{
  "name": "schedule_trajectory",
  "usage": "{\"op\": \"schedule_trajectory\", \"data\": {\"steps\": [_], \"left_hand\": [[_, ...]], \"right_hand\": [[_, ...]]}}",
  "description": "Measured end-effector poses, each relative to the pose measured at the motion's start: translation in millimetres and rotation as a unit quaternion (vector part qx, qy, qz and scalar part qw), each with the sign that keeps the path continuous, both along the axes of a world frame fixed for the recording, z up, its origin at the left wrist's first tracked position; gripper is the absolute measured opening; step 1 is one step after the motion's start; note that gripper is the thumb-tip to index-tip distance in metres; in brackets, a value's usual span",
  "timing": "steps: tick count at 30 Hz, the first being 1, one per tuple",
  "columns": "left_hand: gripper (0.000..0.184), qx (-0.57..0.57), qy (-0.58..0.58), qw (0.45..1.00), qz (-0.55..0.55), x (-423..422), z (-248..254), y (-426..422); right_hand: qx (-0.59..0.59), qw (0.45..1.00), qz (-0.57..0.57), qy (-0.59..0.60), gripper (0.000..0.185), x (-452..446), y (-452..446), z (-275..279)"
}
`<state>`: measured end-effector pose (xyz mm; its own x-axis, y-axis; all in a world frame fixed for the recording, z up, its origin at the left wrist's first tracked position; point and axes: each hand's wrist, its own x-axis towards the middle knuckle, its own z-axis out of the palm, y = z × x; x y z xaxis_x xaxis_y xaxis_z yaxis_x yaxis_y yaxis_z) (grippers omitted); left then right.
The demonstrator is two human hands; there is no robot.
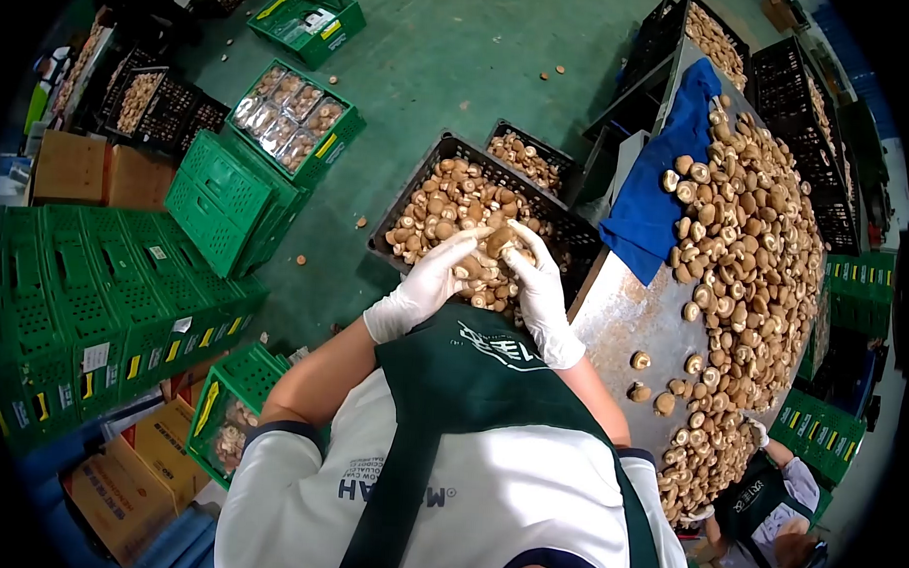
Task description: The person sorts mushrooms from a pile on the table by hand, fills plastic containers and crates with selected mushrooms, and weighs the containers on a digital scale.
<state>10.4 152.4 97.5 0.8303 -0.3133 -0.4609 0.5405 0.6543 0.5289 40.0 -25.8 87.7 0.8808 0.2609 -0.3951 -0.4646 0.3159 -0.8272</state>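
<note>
Both my hands wear white gloves and are close together above a black crate [376,243] heaped with brown shiitake mushrooms [449,199]. My right hand [540,287] has its thumb and fingers closed round a shiitake mushroom [499,243]. From the other side, my left hand [429,286] curves inward, its fingertips meeting the same mushroom. Another mushroom [467,268] shows by my left thumb; whether that thumb grips it is hard to tell. My dark green apron [462,369] lies just below my wrists.
A metal table [623,325] at right bears a large mushroom pile [751,264] and a blue cloth [653,181]. Behind my crate stands a smaller black crate [568,183]. Green crates [103,312] and cardboard boxes [133,473] stand left. A co-worker [767,505] works at lower right.
</note>
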Motion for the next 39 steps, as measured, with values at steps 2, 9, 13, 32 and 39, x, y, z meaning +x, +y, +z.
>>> {"op": "schedule_trajectory", "data": {"steps": [2, 9, 13, 32, 39], "left_hand": [[0.044, 0.075, -0.018, 0.997, -0.022, -2.4, -7.2, -3.1], [0.042, 0.101, 0.012, 0.995, -0.023, 4.9, -13.9, -1.7], [0.042, 0.069, 0.032, 0.997, -0.018, 3.5, -15.4, -3.0], [0.029, 0.049, 0.077, 0.996, 0.009, 4.6, -64.9, -4.8], [0.024, -0.038, 0.009, 0.999, -0.004, 13.3, -97.0, -13.4]], "right_hand": [[-0.025, 0.999, 0.013, -0.016, 0.042, -2.1, 1.0, 4.8], [-0.091, 0.991, 0.039, -0.087, 0.048, -1.6, 1.0, 6.3], [-0.093, 0.991, 0.05, -0.083, 0.041, 0.1, -2.5, 0.2], [-0.335, 0.904, -0.058, -0.257, 0.066, 177.3, -89.8, -120.6], [-0.316, 0.883, 0.211, -0.278, 0.043, 25.1, 23.7, -26.3]]}}
